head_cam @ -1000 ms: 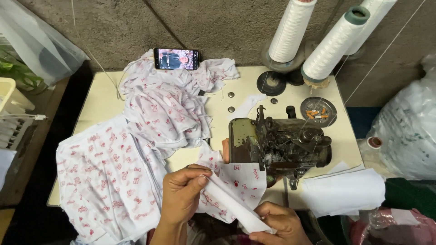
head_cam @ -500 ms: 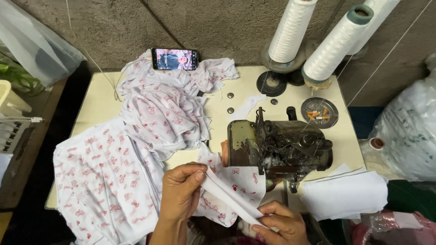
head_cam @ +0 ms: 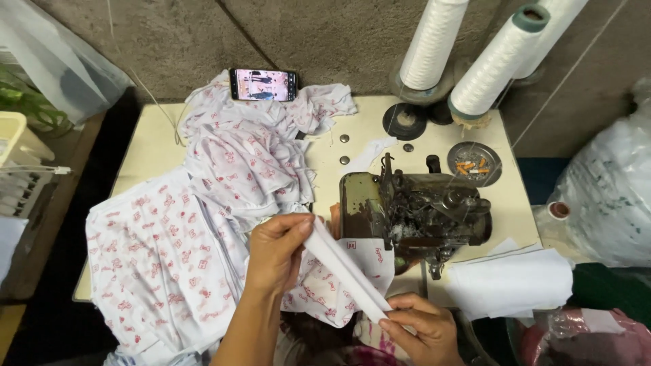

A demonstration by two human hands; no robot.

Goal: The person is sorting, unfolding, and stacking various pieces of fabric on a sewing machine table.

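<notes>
Presently left hand (head_cam: 274, 251) pinches upper end of folded white fabric strip (head_cam: 346, 268), right hand (head_cam: 417, 329) grips lower end; strip stretched diagonally above printed garment (head_cam: 169, 264), just before sewing machine (head_cam: 417, 207).

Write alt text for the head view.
Two hands, left and right, hold a folded white strip over printed fabric before a dark sewing machine. Thread cones and a phone sit behind on the table.

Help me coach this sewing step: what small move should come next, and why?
Probably carry the white strip toward the sewing machine. The left hand and right hand hold it taut by both ends, apart from the machine, over the printed fabric.
</notes>
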